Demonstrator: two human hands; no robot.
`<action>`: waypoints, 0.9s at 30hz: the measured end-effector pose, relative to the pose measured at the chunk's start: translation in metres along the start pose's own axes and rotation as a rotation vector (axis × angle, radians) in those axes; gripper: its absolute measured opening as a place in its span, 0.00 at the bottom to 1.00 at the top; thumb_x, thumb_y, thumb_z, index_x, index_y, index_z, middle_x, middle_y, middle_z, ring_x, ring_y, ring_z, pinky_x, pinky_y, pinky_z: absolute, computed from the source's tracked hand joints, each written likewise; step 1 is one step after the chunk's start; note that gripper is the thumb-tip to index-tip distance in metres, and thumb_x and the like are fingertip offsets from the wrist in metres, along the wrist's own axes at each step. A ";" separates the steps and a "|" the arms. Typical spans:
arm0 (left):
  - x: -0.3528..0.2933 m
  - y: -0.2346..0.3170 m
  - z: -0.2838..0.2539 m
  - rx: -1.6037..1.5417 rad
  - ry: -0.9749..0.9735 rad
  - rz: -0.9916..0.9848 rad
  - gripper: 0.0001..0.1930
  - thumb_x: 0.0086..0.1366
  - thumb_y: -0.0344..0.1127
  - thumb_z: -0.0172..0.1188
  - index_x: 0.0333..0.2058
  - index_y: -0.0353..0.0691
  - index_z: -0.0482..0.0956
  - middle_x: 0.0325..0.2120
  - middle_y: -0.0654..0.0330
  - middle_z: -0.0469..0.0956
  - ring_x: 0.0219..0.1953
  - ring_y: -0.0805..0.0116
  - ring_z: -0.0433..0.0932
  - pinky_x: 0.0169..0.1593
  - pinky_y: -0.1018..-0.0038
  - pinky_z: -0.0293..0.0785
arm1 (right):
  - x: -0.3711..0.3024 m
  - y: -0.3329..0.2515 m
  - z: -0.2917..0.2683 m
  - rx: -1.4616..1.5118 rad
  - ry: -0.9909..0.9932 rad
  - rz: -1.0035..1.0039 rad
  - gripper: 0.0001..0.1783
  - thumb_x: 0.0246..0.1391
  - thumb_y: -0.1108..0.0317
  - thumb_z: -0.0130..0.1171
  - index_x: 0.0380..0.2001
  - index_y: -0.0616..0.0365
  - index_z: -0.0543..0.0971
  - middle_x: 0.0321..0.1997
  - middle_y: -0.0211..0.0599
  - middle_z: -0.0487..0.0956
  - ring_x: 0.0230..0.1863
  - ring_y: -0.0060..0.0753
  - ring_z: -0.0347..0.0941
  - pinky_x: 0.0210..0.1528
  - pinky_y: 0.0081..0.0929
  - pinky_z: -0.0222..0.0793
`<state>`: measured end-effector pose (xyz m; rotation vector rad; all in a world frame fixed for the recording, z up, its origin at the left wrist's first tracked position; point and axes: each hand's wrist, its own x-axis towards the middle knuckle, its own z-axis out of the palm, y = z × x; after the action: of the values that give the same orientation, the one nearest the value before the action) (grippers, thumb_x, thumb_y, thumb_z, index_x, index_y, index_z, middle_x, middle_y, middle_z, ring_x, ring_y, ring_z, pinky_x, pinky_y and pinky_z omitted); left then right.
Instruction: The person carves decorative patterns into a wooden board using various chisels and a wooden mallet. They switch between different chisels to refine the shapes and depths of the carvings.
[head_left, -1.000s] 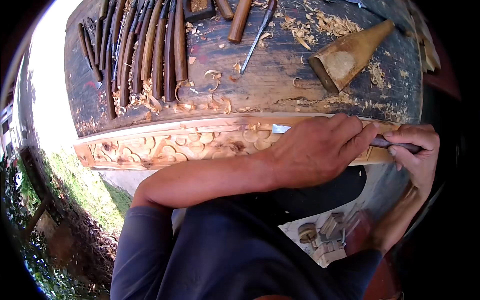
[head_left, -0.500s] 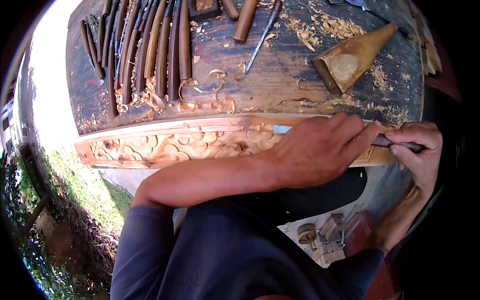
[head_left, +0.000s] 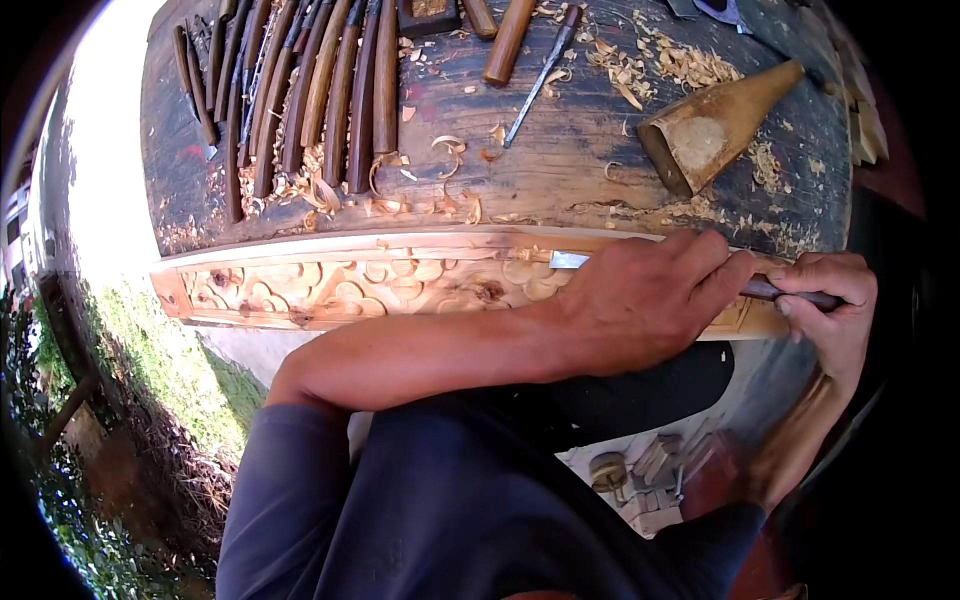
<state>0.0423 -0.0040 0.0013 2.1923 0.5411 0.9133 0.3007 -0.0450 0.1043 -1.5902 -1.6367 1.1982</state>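
Note:
A long board (head_left: 408, 286) with raised leaf-like carving lies along the near edge of the workbench. Over its right half, my left hand (head_left: 650, 298) is closed around the front part of a chisel (head_left: 570, 260). The flat steel blade points left and rests at the board's far border, where pale shavings curl at its tip. My right hand (head_left: 835, 298) grips the dark wooden handle near its butt end, thumb and fingers wrapped round it. The middle of the chisel is hidden under my left hand.
A wedge-shaped wooden mallet (head_left: 715, 130) lies at the back right. Several wooden-handled carving tools (head_left: 320, 90) are lined up at the back left. A slim tool (head_left: 540, 85) lies mid-bench. Shavings (head_left: 690, 65) are scattered about. Wood blocks (head_left: 655, 470) sit below on the right.
The view has shifted slightly, so the bench items sit a little further right. Against the board, my right hand has edged left. Both hands keep their hold on the chisel.

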 end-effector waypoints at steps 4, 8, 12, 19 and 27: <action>-0.001 0.000 0.002 -0.003 0.007 -0.015 0.24 0.68 0.37 0.67 0.60 0.37 0.78 0.36 0.61 0.72 0.35 0.64 0.80 0.28 0.70 0.76 | 0.001 -0.003 0.004 0.015 0.000 0.022 0.15 0.47 0.86 0.72 0.40 0.65 0.92 0.25 0.39 0.87 0.17 0.18 0.74 0.18 0.18 0.63; -0.003 0.000 0.002 -0.013 0.042 -0.020 0.24 0.67 0.40 0.69 0.60 0.38 0.79 0.35 0.61 0.72 0.35 0.65 0.80 0.27 0.69 0.75 | 0.000 -0.001 0.004 -0.001 -0.013 0.031 0.15 0.47 0.87 0.71 0.40 0.65 0.92 0.25 0.38 0.86 0.17 0.17 0.74 0.18 0.17 0.63; -0.002 0.001 0.005 -0.021 0.042 -0.025 0.23 0.67 0.39 0.69 0.58 0.40 0.80 0.34 0.62 0.72 0.34 0.64 0.80 0.26 0.69 0.74 | -0.006 0.000 0.006 0.061 0.016 -0.002 0.14 0.49 0.87 0.72 0.40 0.66 0.91 0.25 0.38 0.86 0.17 0.17 0.74 0.18 0.18 0.62; -0.003 0.003 0.000 0.007 0.038 -0.030 0.21 0.65 0.38 0.70 0.55 0.40 0.81 0.34 0.62 0.73 0.32 0.65 0.81 0.26 0.69 0.73 | -0.003 -0.003 0.011 0.023 0.015 -0.018 0.14 0.48 0.86 0.73 0.39 0.65 0.92 0.22 0.35 0.83 0.17 0.17 0.73 0.19 0.19 0.60; -0.004 0.002 -0.003 -0.010 0.066 -0.051 0.22 0.63 0.36 0.72 0.55 0.40 0.81 0.34 0.61 0.74 0.31 0.63 0.81 0.28 0.66 0.74 | 0.000 0.004 0.015 0.048 0.020 0.002 0.15 0.47 0.86 0.74 0.40 0.65 0.92 0.22 0.35 0.83 0.17 0.17 0.74 0.19 0.18 0.60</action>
<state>0.0378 -0.0068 0.0027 2.1352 0.6197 0.9625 0.2896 -0.0488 0.0940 -1.5697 -1.5832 1.2098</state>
